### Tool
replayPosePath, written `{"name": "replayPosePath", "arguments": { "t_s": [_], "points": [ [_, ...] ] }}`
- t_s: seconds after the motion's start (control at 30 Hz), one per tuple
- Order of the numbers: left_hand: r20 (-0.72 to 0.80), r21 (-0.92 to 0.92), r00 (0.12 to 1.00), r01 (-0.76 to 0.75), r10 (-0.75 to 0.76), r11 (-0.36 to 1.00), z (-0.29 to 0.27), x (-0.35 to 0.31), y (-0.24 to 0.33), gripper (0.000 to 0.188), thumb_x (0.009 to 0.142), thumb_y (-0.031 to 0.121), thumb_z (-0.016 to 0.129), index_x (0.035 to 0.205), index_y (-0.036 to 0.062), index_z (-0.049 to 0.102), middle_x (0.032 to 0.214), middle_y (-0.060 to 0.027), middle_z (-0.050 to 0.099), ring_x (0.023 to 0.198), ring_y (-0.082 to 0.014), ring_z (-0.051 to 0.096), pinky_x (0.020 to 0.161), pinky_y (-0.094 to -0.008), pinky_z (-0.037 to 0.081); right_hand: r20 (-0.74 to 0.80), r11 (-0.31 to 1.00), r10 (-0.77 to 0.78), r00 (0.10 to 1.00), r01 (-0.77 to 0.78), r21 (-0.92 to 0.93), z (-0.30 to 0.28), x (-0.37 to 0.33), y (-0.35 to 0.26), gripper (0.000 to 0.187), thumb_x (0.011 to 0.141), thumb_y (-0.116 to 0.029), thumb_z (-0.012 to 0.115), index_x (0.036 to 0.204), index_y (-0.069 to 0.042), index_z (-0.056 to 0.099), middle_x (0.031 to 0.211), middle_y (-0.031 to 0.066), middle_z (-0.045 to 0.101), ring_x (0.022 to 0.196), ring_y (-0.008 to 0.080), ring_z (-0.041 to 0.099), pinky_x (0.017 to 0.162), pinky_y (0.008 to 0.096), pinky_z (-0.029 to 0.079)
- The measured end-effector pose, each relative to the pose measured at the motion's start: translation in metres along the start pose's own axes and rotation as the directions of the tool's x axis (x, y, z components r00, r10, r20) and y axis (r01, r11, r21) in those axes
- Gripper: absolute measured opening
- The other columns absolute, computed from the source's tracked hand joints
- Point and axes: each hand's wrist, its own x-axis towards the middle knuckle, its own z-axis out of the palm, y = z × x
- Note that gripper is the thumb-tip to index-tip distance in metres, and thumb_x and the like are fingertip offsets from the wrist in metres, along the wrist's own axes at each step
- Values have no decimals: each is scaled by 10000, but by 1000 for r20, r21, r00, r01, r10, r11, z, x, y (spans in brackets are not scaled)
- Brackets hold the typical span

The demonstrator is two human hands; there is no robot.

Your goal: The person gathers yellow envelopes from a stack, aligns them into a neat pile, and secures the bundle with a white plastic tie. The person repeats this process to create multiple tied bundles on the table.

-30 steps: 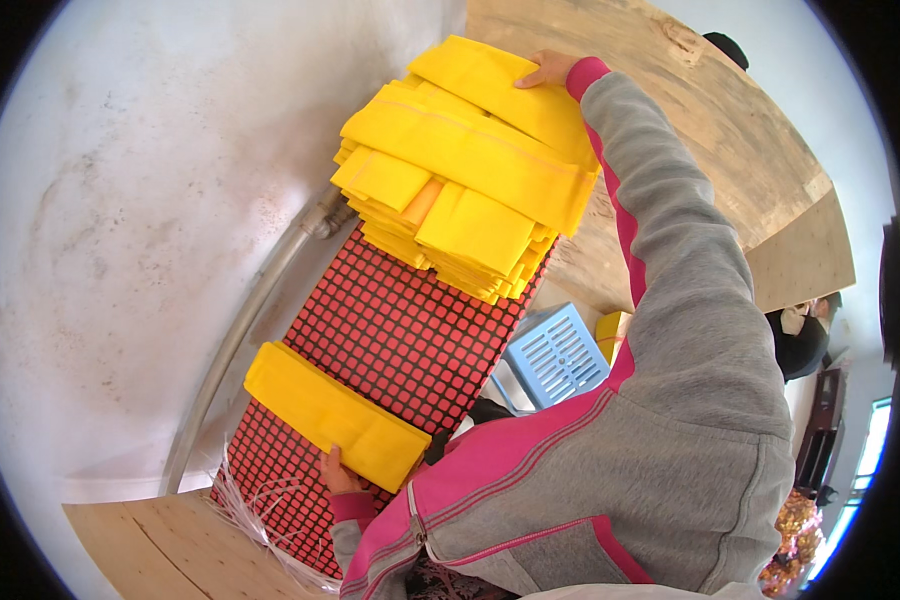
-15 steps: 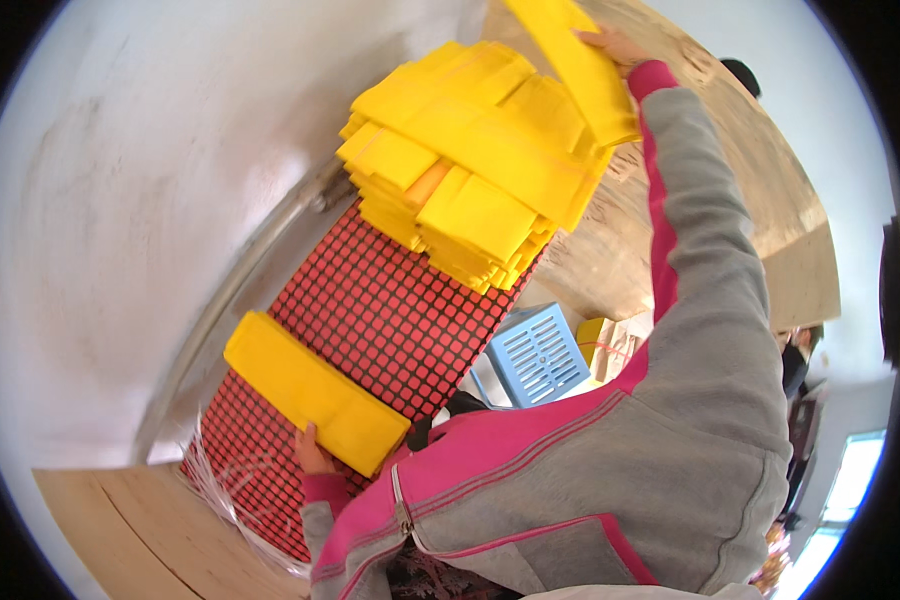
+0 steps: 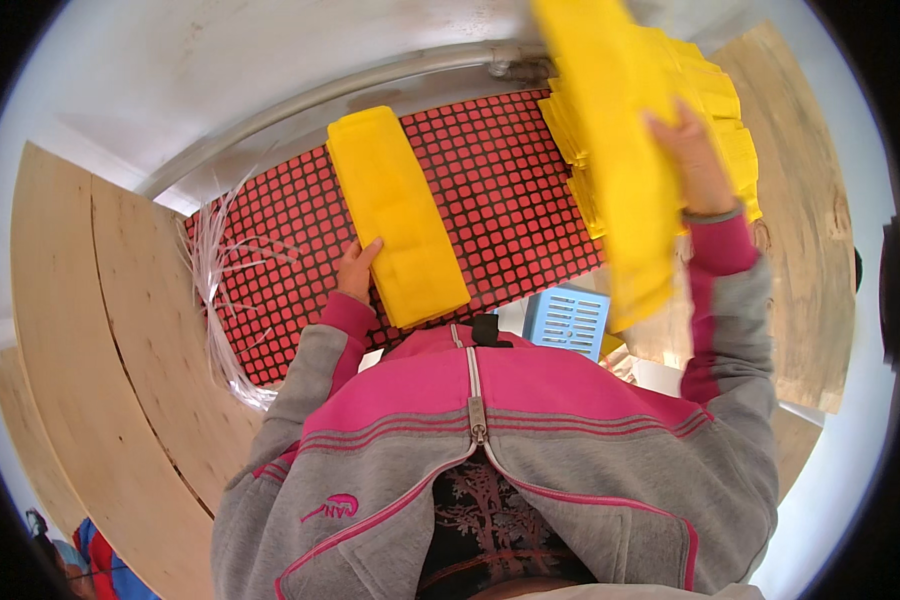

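Observation:
On a red mat with a black grid (image 3: 505, 190) lies a flat, neat stack of long yellow folded cloth-like pieces (image 3: 400, 215). My left hand (image 3: 355, 268) grips its left edge near the close end, thumb on top; the other fingers are partly hidden. Raised at the right, my right hand (image 3: 698, 160) is closed on a long yellow folded piece (image 3: 615, 170), blurred by motion. Behind that piece rises a big pile of similar yellow pieces (image 3: 715, 90), partly covered by it and my hand.
White plastic strands (image 3: 212, 260) hang over the mat's left end. Wooden boards lie at the left (image 3: 120, 330) and right (image 3: 805, 230). A pipe (image 3: 370, 80) runs along the wall behind. Below the mat's near edge sits a blue slotted plastic basket (image 3: 568, 320).
My right hand has brought the yellow piece from the pile back toward the mat. The view has turned toward the left stack, where my left hand stays.

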Motion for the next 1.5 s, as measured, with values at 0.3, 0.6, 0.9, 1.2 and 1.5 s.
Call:
{"name": "replayPosePath", "arguments": {
  "t_s": [0.3,0.6,0.9,1.2,1.5],
  "points": [
    [15,20,999,34,-34,999,-5,-1,2,342,938,181,611,1209,-20,554,1115,-95,648,988,-174,623,864,-282,483,140,957,260,955,-274,97,171,24,153,413,874,-106,687,1231,22,526,1095,94,649,930,153,649,804,296,542],
    [46,40,999,-13,12,999,-15,6,-9,329,950,186,568,1208,-18,557,1112,-93,644,982,-173,616,859,-278,474,43,962,258,965,-260,84,205,41,223,371,838,-101,711,1152,41,573,1036,119,674,881,183,669,760,312,548],
    [-61,2,976,211,-210,978,0,-8,17,562,960,529,465,1304,89,534,1206,-57,614,1043,-164,582,903,-314,444,19,942,316,948,-316,110,210,41,248,396,827,-124,718,1159,31,569,1038,119,670,889,197,666,766,328,547],
    [1,61,997,72,-72,995,5,-5,17,512,940,424,581,1261,27,549,1173,-73,627,1034,-184,600,897,-292,461,18,960,279,960,-278,-38,218,41,234,382,825,-114,710,1152,21,567,1035,109,664,914,196,657,797,336,538],
    [-57,37,998,11,-9,999,1,1,5,428,917,237,663,1222,-35,536,1125,-107,634,967,-189,621,853,-306,497,63,984,175,983,-176,15,215,42,262,375,807,-174,728,1116,-5,602,1028,143,674,918,242,665,795,361,532]
  ]
}}
